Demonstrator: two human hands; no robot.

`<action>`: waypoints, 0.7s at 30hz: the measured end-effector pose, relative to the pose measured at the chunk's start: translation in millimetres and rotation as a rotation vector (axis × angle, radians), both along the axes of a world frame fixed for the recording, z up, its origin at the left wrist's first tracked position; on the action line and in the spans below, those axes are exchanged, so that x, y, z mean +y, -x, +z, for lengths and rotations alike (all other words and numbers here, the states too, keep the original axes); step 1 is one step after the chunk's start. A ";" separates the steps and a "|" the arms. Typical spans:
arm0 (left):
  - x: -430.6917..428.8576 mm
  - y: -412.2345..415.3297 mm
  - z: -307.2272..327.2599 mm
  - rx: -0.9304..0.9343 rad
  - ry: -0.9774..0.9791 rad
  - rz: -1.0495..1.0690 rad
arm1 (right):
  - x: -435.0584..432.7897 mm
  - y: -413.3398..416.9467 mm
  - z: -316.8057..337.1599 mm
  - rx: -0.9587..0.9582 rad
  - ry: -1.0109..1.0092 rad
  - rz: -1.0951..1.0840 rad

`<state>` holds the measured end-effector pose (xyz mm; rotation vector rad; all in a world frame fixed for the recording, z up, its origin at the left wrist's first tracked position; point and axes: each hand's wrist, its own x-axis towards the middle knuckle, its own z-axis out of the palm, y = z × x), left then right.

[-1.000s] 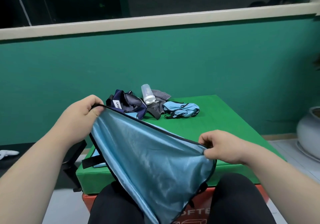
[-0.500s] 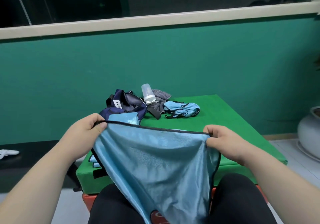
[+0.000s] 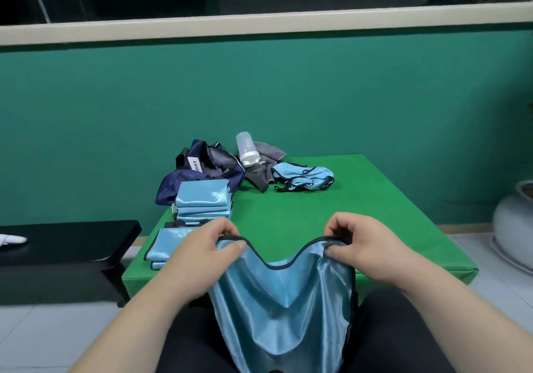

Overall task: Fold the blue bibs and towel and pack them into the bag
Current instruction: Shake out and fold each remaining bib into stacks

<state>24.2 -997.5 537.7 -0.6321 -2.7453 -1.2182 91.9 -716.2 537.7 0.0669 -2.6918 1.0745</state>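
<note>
Left hand: my fingers and thumb pinch the left end of the blue bib by its black-trimmed top edge.
Right hand: same pinch, on the right end of that edge.
Bib position: hangs off the near edge of the table over my lap, with the top edge sagging between my hands.
Folded bibs: stacked by the left edge, with more at the near left corner.
Bag: navy, at the far left corner, behind the stack.
Unfolded bib: crumpled near the far edge, beside the grey towel and a bottle.
</note>
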 end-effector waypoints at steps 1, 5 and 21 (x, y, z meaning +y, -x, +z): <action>3.6 -1.6 -0.9 0.007 0.020 -0.019 | -1.5 0.1 -0.8 -0.006 -0.028 0.003; 9.4 -1.8 -7.3 0.030 0.051 -0.055 | -4.3 1.2 -3.9 -0.017 -0.072 0.001; -26.6 96.9 75.0 0.197 0.126 0.024 | 116.4 35.4 89.8 0.014 -0.041 -0.181</action>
